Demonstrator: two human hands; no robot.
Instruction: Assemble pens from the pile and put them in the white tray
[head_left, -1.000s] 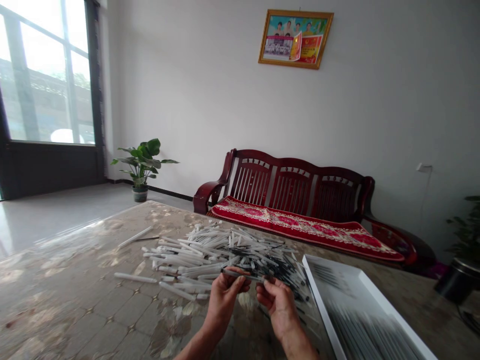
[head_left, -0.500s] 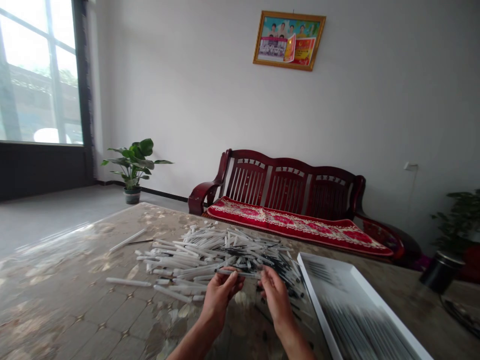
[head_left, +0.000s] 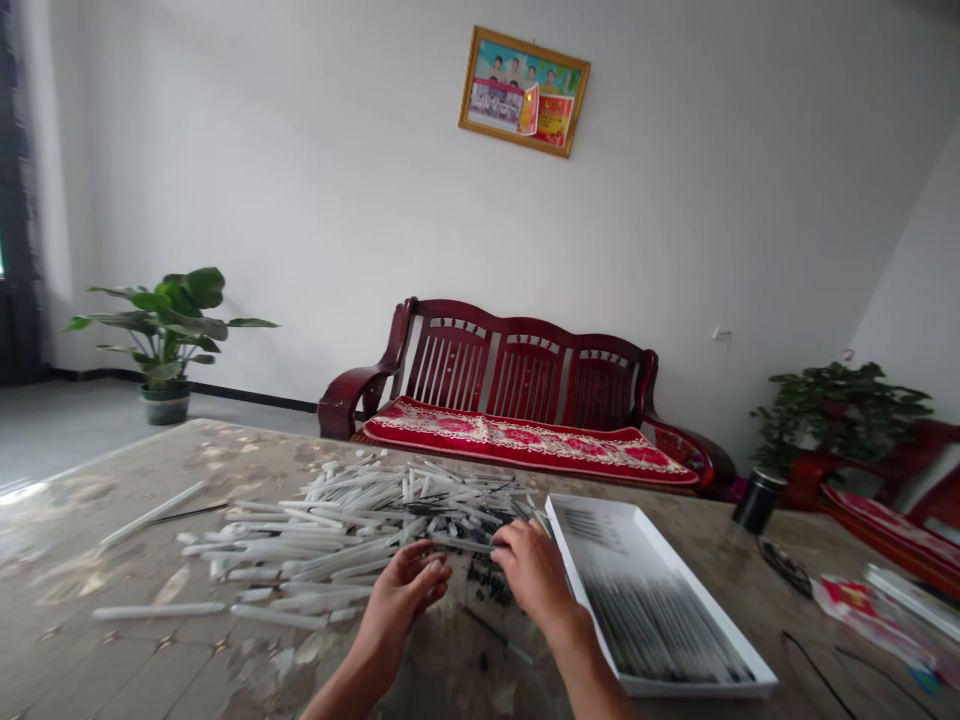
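Both hands hover over the near edge of a big pile of white pen barrels and dark refills (head_left: pixel 360 510) on the table. My left hand (head_left: pixel 405 590) and my right hand (head_left: pixel 529 570) pinch the two ends of one pen (head_left: pixel 461 545) between them, level with the table. My fingers are curled around it. A white tray (head_left: pixel 720 640) with rows of dark pens lies just right of my right hand.
The marble-pattern table (head_left: pixel 112 660) carries stray barrels at the left (head_left: pixel 154 512). A black cup (head_left: pixel 759 498), cables and red booklets (head_left: pixel 862 600) lie at the right. A red-cushioned wooden bench (head_left: pixel 517 400) and potted plants (head_left: pixel 169 330) stand behind.
The view has swung to the right, so the window has left the picture. My hands have dropped lower over the pile, still holding the pen between them.
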